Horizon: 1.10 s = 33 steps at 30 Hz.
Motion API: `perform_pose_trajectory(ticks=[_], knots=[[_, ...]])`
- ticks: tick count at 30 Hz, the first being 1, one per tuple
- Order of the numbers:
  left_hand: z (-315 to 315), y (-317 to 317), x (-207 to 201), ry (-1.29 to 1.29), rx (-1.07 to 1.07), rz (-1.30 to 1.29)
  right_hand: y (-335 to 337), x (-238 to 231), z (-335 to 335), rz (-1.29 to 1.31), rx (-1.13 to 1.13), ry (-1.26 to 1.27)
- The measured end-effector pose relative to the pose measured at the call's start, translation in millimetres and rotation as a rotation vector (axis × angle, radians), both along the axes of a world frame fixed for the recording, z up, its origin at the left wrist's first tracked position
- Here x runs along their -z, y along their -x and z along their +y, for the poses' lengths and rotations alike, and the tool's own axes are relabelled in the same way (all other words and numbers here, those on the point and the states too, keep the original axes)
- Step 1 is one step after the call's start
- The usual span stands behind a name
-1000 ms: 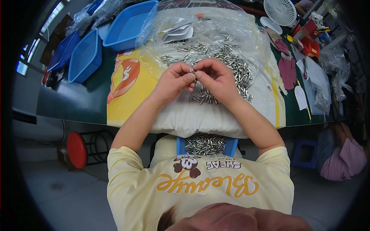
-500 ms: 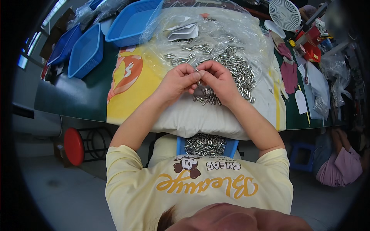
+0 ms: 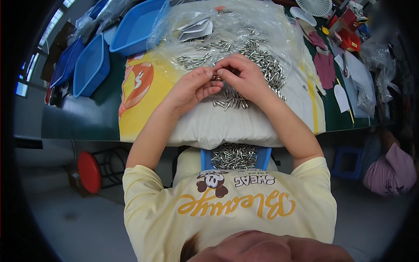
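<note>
From the left hand point(image 3: 192, 91), flat room runs leftward over the yellow printed cloth point(image 3: 152, 102) and on across the dark green tabletop point(image 3: 83, 120), until the blue mesh basket point(image 3: 91, 67) and, farther back, the larger blue basket point(image 3: 139, 27) stand in the way. Ahead, loose metal pins point(image 3: 270, 65), crumpled clear plastic point(image 3: 244, 19) and folded white papers point(image 3: 196, 29) obstruct a low pass (only above them is there air), the pins also crowding the right hand point(image 3: 245, 78). Nearer the body, a pale cloth strip point(image 3: 209, 129) leaves passage along the table's front edge.
</note>
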State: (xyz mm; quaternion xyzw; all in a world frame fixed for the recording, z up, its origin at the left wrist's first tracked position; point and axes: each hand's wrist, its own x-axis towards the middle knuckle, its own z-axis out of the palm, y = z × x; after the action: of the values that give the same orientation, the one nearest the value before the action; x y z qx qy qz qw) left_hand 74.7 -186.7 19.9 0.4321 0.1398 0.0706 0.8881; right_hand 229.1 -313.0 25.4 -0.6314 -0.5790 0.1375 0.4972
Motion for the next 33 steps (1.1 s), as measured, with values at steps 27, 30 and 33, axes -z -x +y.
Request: perform_pose_trajectory(ticks=[27, 30, 33], knots=[[157, 74, 27, -1.57, -0.521, 0.65, -10, 4, 4, 0.22, 0.154, -0.147], [160, 69, 33, -1.83, -0.673, 0.524, -15, 0, -7, 0.104, 0.219, -0.244], [134, 54, 14, -2.04, -0.946, 0.493, -19, -4, -36, 0.159, 0.322, -0.25]])
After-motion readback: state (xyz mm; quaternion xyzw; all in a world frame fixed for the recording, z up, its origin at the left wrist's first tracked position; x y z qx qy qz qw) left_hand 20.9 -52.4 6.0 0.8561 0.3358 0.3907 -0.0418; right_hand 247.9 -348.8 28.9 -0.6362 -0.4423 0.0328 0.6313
